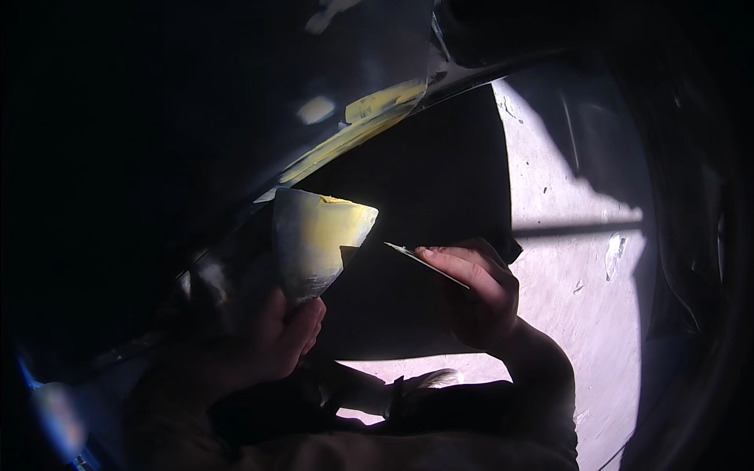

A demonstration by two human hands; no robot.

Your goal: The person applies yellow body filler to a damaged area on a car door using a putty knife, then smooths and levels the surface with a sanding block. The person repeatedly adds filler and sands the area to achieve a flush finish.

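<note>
Pale plate (318, 239) pinched by half-shadowed left fingers (305, 320); right fingers (462, 265) pinch thin blade (404, 252).

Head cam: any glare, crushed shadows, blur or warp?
Head view: harsh contrast, pale floor very bright, crossed by a dark shadow band, left side nearly black; head view: left hand dim, the yellow-smeared plate it holds well lit; head view: bluish-white patch at lower left blurred; head view: outlines curve rightward, lens bend or true shape unclear.
</note>
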